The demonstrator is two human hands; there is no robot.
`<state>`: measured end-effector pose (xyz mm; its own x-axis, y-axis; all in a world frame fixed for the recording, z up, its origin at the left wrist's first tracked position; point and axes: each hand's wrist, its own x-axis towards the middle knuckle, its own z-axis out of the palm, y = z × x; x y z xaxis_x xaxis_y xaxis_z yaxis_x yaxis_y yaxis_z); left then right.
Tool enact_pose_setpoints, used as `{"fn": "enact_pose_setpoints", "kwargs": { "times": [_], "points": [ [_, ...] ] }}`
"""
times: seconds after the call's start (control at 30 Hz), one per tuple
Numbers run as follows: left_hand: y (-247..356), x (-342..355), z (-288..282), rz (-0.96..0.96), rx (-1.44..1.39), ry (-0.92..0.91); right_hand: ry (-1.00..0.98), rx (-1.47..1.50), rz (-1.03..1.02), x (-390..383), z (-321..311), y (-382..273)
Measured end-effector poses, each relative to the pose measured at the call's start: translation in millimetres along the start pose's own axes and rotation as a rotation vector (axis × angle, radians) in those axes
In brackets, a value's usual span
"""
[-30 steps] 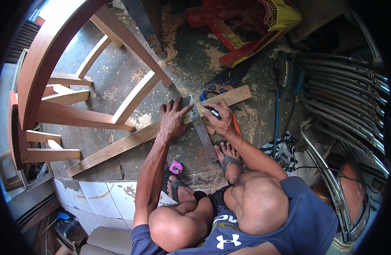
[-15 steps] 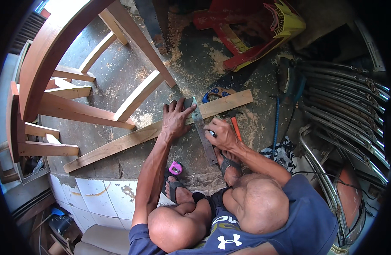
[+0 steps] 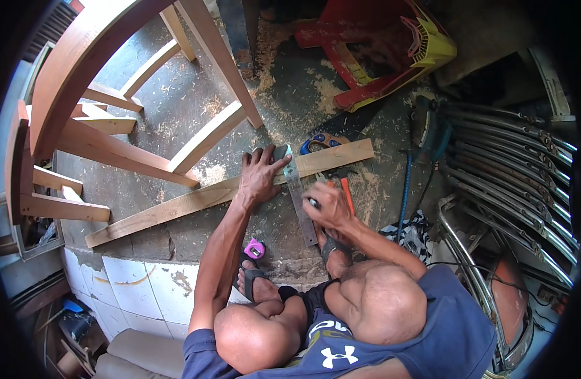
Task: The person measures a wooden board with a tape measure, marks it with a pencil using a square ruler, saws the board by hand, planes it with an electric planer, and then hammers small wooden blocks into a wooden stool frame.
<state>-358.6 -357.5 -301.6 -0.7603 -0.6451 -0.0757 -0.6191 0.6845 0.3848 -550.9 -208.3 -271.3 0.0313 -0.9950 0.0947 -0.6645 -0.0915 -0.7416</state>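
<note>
My left hand (image 3: 259,175) is shut on the dark stock (image 3: 280,153) of a metal try square, holding it against a long pale wooden board (image 3: 338,154); the steel blade (image 3: 303,218) crosses the board and points down toward my feet. Just right of the blade, my right hand (image 3: 331,206), slightly blurred, has its fingers curled round a dark pen-like marker (image 3: 314,203). An orange-handled tool (image 3: 348,195) lies beside it, partly hidden. A saw with a blue-and-tan handle (image 3: 323,142) lies behind the board, and a pink tape measure (image 3: 254,248) sits near my left foot.
A wooden chair frame (image 3: 207,136) fills the left. A red-and-yellow plastic piece (image 3: 372,95) lies at the back. A power tool (image 3: 429,129), blue rod (image 3: 405,189) and stacked chrome tube frames (image 3: 511,170) crowd the right. A tiled ledge edge (image 3: 129,278) runs along the near side.
My right hand has moved from the board at the square down toward me, beside the blade, with the marker still in it. My left hand stays on the square.
</note>
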Motion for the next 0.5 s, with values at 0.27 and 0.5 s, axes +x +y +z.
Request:
{"fn": "enact_pose_setpoints", "kwargs": {
  "times": [0.27,0.5],
  "points": [
    [1,-11,8,-0.023,0.008,0.034,0.032,-0.046,0.501,-21,56,14],
    [-35,-63,23,-0.270,0.010,0.049,0.237,0.074,0.699,-17,19,55]
  ]
}}
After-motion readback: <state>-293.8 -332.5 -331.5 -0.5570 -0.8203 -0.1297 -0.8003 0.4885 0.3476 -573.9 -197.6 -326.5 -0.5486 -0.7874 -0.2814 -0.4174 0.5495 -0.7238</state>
